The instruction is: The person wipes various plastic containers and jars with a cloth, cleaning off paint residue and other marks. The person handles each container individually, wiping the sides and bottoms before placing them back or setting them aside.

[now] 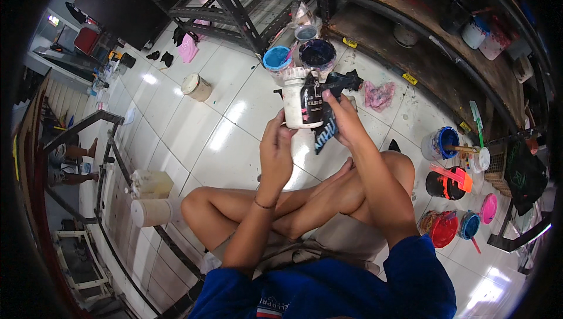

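In front of my crossed legs I hold up a white plastic jar (293,99) with a black printed label and pink smears. My left hand (277,147) grips it low on its left side, the thumb near the base. My right hand (345,120) is closed on a crumpled black printed cloth or plastic piece (326,134), which lies against the jar's right side. Part of that piece sticks out above my right hand. Just beyond the jar stand a tub of blue paint (278,58) and a tub of dark paint (317,54).
On my right stand a blue-rimmed bucket (440,144), an orange-smeared tub (447,181) and a red paint tub (443,229). A stained pink rag (379,95) lies before the wooden shelf (375,43). A lidded white tub (196,87) and a yellowish jerrycan (151,184) are left.
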Tool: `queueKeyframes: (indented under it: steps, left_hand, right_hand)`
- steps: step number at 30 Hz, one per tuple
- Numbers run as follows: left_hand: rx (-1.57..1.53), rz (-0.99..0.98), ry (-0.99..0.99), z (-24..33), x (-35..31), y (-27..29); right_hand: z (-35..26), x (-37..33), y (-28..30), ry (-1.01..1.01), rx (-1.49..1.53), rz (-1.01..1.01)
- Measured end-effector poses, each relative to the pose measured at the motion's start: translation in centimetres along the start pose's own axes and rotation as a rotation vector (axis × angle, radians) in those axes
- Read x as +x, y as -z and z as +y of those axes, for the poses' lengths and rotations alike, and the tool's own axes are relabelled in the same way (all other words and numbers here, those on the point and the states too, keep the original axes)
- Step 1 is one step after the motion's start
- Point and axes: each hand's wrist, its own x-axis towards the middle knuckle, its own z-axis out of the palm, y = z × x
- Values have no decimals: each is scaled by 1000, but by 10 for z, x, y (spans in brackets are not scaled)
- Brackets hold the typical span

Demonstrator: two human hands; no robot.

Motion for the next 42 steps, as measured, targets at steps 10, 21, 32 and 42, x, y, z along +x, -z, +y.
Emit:
queueKeyframes:
  steps: [10, 21, 32, 42]
  left_hand:
    - [-724, -333, 257, -13, 12, 3]
    - [-563, 1, 86, -23, 14, -6]
    - [-252, 98, -58, -5, 18, 2]
    - [-328, -38, -21, -22, 14, -2]
  right_hand:
    - [9, 3, -4, 179, -221, 78]
    - [-7, -20, -20, 596, -378, -109]
    - [19, -16, -30, 543, -626, -105]
    - [17, -11, -35, 495, -502, 105]
